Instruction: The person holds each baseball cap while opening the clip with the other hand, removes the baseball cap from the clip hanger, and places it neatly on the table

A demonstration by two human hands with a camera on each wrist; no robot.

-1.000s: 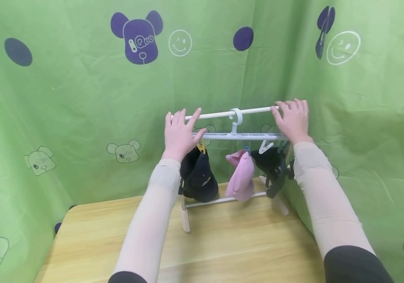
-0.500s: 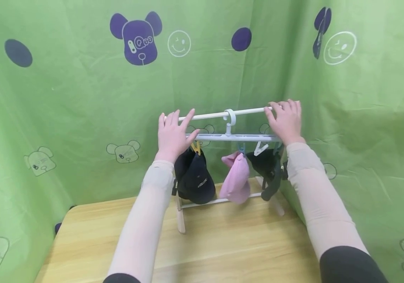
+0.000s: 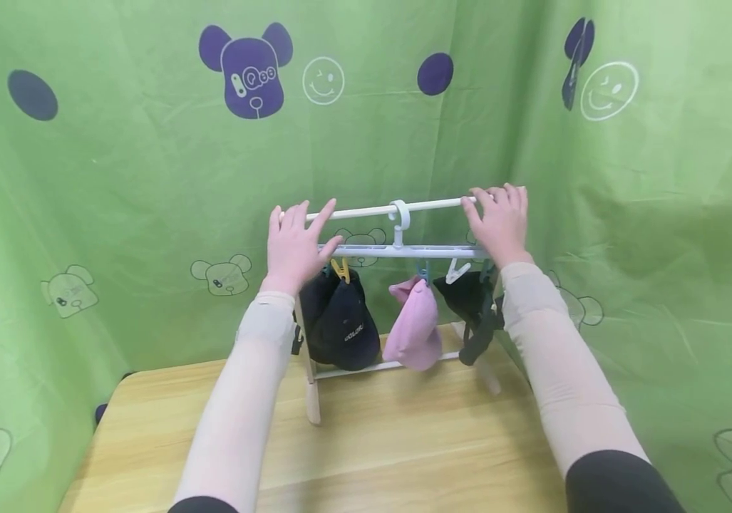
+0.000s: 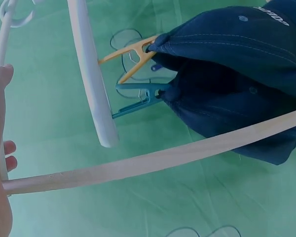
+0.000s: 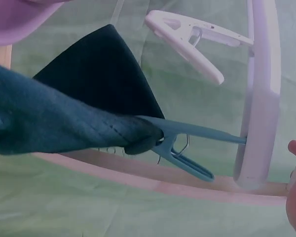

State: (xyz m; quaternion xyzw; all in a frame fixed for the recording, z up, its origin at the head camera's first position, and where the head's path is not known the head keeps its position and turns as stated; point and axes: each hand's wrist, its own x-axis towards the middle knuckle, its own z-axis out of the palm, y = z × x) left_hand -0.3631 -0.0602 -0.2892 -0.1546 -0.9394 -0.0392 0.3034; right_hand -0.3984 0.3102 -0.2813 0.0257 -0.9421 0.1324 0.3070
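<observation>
My left hand (image 3: 298,253) and right hand (image 3: 500,224) grip the white top rod (image 3: 366,211) of a small clothes rack near its two ends. From the rod hangs a pale clip hanger (image 3: 398,251). A black cap (image 3: 343,328) with lettering hangs at its left end from a yellow clip (image 3: 341,271) and a blue clip (image 4: 148,94). In the middle hangs a pink cap (image 3: 417,328), and at the right end a black cap (image 3: 475,306). Beside that one, a white clip (image 5: 185,49) holds nothing. The rack's right upright is partly hidden by the right arm.
The rack's wooden foot (image 3: 313,404) stands on a wood-grain table (image 3: 366,456), close to its far edge. A green printed curtain (image 3: 147,178) closes off the back and both sides.
Both hands have moved left, and the rack with its hanger and caps has shifted left along the table with them. The caps swing slightly.
</observation>
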